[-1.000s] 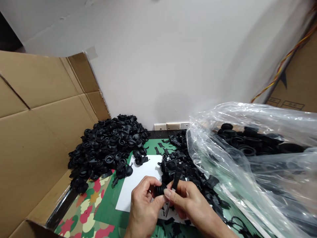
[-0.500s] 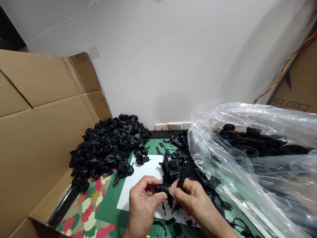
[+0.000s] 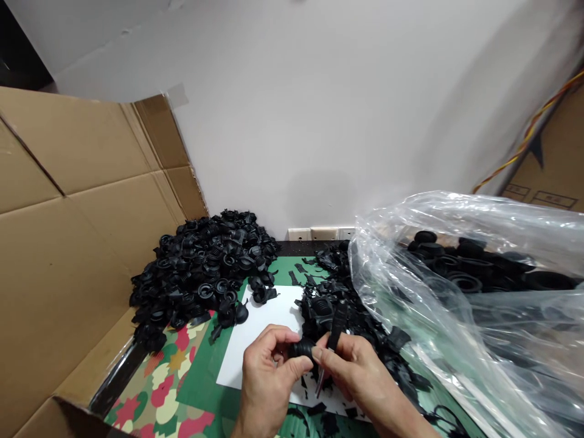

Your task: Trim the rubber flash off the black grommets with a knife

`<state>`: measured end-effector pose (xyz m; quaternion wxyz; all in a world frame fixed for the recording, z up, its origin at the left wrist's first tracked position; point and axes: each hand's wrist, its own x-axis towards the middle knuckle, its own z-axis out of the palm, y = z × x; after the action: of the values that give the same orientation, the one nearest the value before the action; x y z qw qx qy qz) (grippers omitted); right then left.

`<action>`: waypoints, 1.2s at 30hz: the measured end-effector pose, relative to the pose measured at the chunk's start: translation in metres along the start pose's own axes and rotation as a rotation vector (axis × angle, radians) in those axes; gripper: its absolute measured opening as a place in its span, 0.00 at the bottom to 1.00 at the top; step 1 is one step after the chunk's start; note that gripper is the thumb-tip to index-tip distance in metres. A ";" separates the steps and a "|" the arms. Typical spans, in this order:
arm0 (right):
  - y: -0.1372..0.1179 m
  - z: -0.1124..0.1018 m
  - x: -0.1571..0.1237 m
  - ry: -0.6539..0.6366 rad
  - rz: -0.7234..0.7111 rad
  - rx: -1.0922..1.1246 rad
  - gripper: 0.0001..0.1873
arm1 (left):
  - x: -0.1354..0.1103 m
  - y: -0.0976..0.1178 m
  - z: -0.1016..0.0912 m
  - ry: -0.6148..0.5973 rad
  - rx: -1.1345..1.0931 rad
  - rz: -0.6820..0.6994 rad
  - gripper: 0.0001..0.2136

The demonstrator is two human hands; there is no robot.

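Note:
Between the thumb and curled fingers of my left hand (image 3: 269, 380) is a small black ribbed rubber bellows (image 3: 300, 348). My right hand (image 3: 362, 368) is closed around a slim black-handled tool (image 3: 337, 325). The tool's handle points up and a thin metal end points down below the fingers; its exact kind is unclear. My right thumb and fingertip also meet at the right end of the bellows. Under both hands lies a white sheet (image 3: 246, 347), with black rubber scraps (image 3: 369, 328) heaped on its right side.
A large pile of black rubber bellows (image 3: 196, 267) stands at the left against a cardboard box (image 3: 100, 231). On the right, a clear plastic bag (image 3: 387, 255) holds more black rubber parts (image 3: 465, 267). Wall sockets (image 3: 323, 233) sit behind the green mat (image 3: 201, 377).
Both hands and the bellows appear slightly further right in the view, as the whole scene has shifted a little. My grip on the bellows and the tool looks the same.

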<state>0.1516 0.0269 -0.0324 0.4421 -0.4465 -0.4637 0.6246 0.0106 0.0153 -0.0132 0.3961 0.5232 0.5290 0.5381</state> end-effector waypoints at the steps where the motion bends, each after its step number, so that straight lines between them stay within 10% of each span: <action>1: 0.000 0.000 0.000 0.002 -0.001 0.004 0.16 | 0.000 0.000 0.000 -0.002 0.013 0.019 0.08; 36: 0.002 0.002 0.003 -0.028 0.013 0.039 0.20 | 0.000 -0.003 -0.002 -0.010 -0.005 -0.005 0.07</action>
<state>0.1485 0.0285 -0.0347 0.4402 -0.4321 -0.4548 0.6425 0.0078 0.0150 -0.0155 0.4015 0.5234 0.5271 0.5357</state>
